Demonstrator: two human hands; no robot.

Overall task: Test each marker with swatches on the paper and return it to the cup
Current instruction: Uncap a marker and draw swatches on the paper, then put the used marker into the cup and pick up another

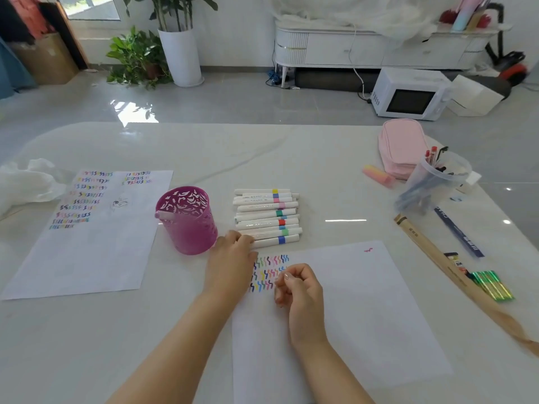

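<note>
Two bare forearms enter from the near edge of the frame, each ending in a hand. Left hand point(230, 263): no sleeve, no cuff, no glove, no watch, no ring on the parts that show. Right hand point(302, 293): likewise uncovered from forearm to fingertips, with no band or bracelet at the wrist. One fingernail point(286, 276) on the right hand shows short and pale with a slight gloss. Other nails are too small to judge.
</note>
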